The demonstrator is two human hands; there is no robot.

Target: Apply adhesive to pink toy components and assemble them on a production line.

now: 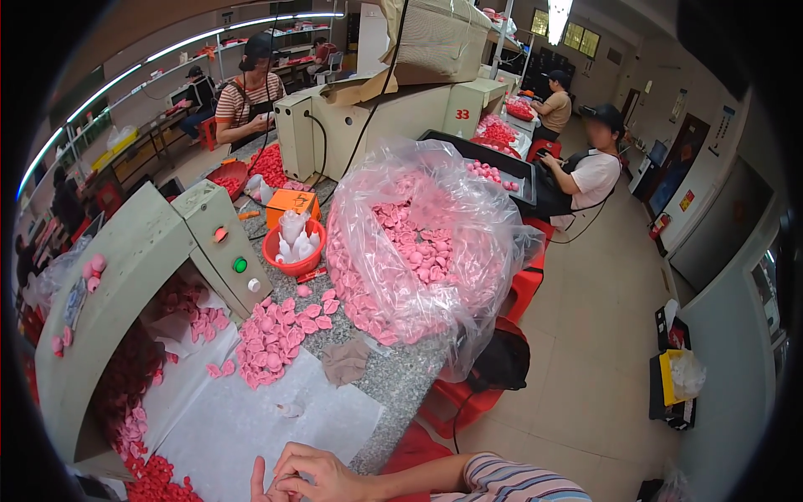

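Note:
At the lower edge my right hand (322, 475) is closed, its fingers bent and pinched together against my left hand (261, 484). Only part of the left hand shows, with one finger raised and the others folded near the right fingertips. Whatever sits between them is too small and hidden to name. Both hands are over the near edge of a white sheet (268, 427). A small whitish translucent nozzle-like piece (289, 410) is on that sheet. Beyond it lies a heap of pink cupped pieces (269, 343), with a crumpled brown cloth (345, 361) to its right.
A large clear plastic bag (493, 251) of pink pieces bulges at the right. A red bowl (294, 266) holds white squeeze bottles; behind it stands an orange box (293, 205). A grey-green machine (109, 276) arches on the left above red pieces (159, 481). Other people sit farther off.

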